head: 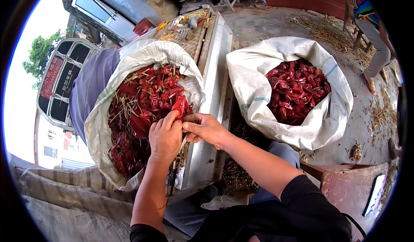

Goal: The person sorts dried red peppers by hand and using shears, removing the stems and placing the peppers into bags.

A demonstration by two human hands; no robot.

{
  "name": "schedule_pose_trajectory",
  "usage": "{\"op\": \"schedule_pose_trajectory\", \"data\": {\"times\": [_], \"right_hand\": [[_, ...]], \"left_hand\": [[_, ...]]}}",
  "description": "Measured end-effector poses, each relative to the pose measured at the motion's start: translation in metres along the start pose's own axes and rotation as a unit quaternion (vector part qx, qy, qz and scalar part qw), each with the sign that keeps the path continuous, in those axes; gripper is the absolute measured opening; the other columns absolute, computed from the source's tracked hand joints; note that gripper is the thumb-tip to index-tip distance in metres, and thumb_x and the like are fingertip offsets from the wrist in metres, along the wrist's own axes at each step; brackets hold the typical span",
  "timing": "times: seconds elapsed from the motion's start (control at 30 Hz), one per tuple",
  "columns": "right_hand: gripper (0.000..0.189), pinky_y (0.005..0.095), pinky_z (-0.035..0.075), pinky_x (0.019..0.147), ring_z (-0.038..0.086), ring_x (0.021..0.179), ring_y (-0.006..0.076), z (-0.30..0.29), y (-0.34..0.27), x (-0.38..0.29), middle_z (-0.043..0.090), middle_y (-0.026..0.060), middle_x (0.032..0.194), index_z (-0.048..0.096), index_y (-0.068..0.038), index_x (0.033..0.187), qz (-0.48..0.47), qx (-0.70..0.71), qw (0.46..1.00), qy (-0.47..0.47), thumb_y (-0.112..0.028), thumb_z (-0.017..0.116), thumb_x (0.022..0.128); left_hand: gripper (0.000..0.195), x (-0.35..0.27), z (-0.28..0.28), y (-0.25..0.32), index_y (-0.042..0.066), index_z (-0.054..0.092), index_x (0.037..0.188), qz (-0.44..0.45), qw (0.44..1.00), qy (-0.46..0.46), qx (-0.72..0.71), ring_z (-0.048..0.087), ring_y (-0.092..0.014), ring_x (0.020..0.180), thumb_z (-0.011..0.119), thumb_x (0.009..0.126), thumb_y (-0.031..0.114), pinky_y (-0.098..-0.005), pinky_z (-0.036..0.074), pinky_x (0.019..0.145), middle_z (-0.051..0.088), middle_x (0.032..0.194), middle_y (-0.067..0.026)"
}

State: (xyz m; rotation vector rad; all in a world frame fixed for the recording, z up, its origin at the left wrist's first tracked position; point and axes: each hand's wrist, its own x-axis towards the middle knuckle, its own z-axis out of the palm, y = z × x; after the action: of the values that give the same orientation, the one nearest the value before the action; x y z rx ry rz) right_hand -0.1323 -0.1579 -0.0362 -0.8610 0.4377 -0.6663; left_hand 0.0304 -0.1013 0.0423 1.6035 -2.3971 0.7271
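My left hand (pixel 166 135) grips a glossy red dried chili pepper (pixel 180 106) whose body points up and away. At the pepper's lower end the fingers of my right hand (pixel 203 128) are pinched, close against my left fingertips; whether a stem sits between them is hidden. Both hands are over the near right side of an open white woven sack (pixel 155 49). Dried red chilies (pixel 142 93) with pale stems fill it. To the right stands a second white woven sack (pixel 255 80), its rim rolled down, holding darker red chilies (pixel 296 93) with few stems visible.
A worn table (pixel 194 44) with a metal edge bears a fork-like tool (pixel 185 33) and scraps. Nearby is a red bucket (pixel 143 27). A wooden box (pixel 352 180) with a lit phone (pixel 374 195) stands lower right. A person (pixel 372 44) is at the upper right; plant debris litters the floor.
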Motion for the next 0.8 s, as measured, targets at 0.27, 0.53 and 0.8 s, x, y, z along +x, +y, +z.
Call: {"op": "schedule_pose_trajectory", "data": {"times": [0.27,0.53,0.8], "right_hand": [[0.030,0.0245,0.048,0.056,0.061,0.064,0.0086,0.001,0.000,0.005,0.067,0.0039,0.085,0.066,0.002,0.121,0.002,-0.084,0.993,0.081,-0.014,0.063,0.097],[0.026,0.0248,0.045,0.056,0.058,0.064,0.0088,-0.010,-0.012,-0.007,0.064,0.0029,0.087,0.066,0.002,0.119,0.014,-0.027,0.996,0.087,-0.013,0.060,0.098],[0.018,0.0249,0.045,0.050,0.059,0.058,0.0106,-0.019,-0.009,-0.004,0.062,0.0024,0.082,0.067,0.000,0.110,0.022,0.074,0.991,0.113,-0.012,0.061,0.098]], "left_hand": [[0.019,-0.005,-0.002,-0.022,0.012,0.072,0.104,-0.094,0.993,-0.062,-0.046,0.065,-0.029,0.103,0.069,0.086,0.014,-0.0447,0.049,0.088,0.068,0.115,-0.0049],[0.013,0.004,0.026,-0.029,0.018,0.073,0.092,-0.108,0.994,-0.017,-0.008,0.063,-0.025,0.094,0.077,0.080,0.015,-0.0415,0.045,0.083,0.068,0.100,0.0015],[0.040,0.008,0.006,-0.015,0.022,0.072,0.118,-0.131,0.989,-0.063,-0.032,0.060,-0.026,0.109,0.077,0.079,0.014,-0.0432,0.046,0.091,0.062,0.128,-0.0018]]}}
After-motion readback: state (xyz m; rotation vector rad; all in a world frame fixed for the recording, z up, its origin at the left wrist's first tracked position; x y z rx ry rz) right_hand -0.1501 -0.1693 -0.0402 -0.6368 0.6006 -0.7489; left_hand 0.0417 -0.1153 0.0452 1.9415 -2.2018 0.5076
